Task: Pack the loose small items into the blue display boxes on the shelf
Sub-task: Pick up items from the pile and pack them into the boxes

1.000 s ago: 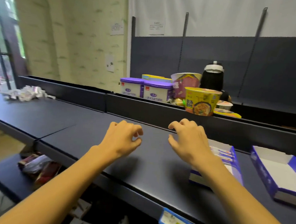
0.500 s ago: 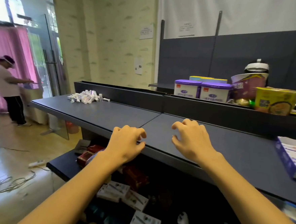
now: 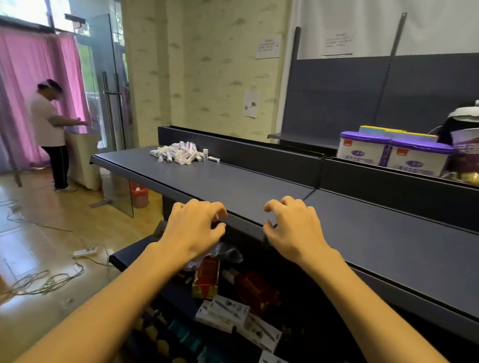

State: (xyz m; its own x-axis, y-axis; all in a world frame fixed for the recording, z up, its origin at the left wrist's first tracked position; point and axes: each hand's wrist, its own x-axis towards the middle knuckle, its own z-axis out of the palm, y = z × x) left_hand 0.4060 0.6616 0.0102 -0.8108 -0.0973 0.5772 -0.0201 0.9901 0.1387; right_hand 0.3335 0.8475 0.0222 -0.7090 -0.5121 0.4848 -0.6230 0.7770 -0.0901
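The left hand [image 3: 194, 226] and the right hand [image 3: 294, 227] hung side by side, slightly apart, over the front edge of the dark shelf [image 3: 232, 186]. The fingers of both were loosely curled, and neither hand held anything. The left hand sat just off the lip, above the lower shelf, where red packets [image 3: 206, 278] and white boxes [image 3: 223, 312] lay jumbled.

The task's loose items, a heap of small white tubes [image 3: 179, 151], lay well apart from both hands at the shelf's far left end, close to the back rail. No blue display box was in view, so I cannot tell where one stood.

Beyond the rail stood two purple-lidded tubs [image 3: 390, 153] and a purple carton [image 3: 478, 152]. Another person [image 3: 50, 128] stood by the pink curtain [image 3: 27, 81], and cables [image 3: 41, 281] trailed over the floor.

The risk, as I judge it, lay in the distance. A large handful carried back along the shelf could shed tubes, which would probably roll off the open front edge into the clutter below. A sidestep toward the heap could also catch the floor cables.
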